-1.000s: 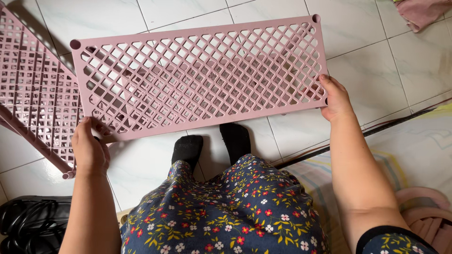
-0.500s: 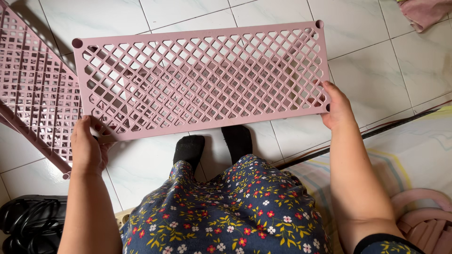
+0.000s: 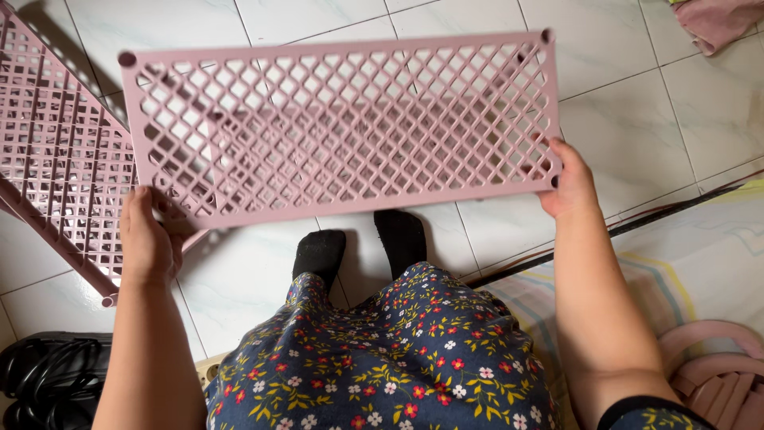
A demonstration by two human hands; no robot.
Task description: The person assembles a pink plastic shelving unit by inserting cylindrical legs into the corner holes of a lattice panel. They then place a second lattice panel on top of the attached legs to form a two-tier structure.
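The pink lattice panel (image 3: 338, 131) is held flat above the tiled floor (image 3: 621, 119). The left hand (image 3: 147, 239) grips its near-left corner; the right hand (image 3: 569, 183) grips its near-right corner. A second pink grid panel (image 3: 56, 175) lies at left.

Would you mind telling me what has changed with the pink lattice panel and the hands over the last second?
The panel has tilted slightly, its right end now a little higher in view than before. Nothing was taken hold of or let go. The left hand still grips the panel's lower left corner and the right hand its lower right corner. The second panel on the floor and the black sandals have not moved.
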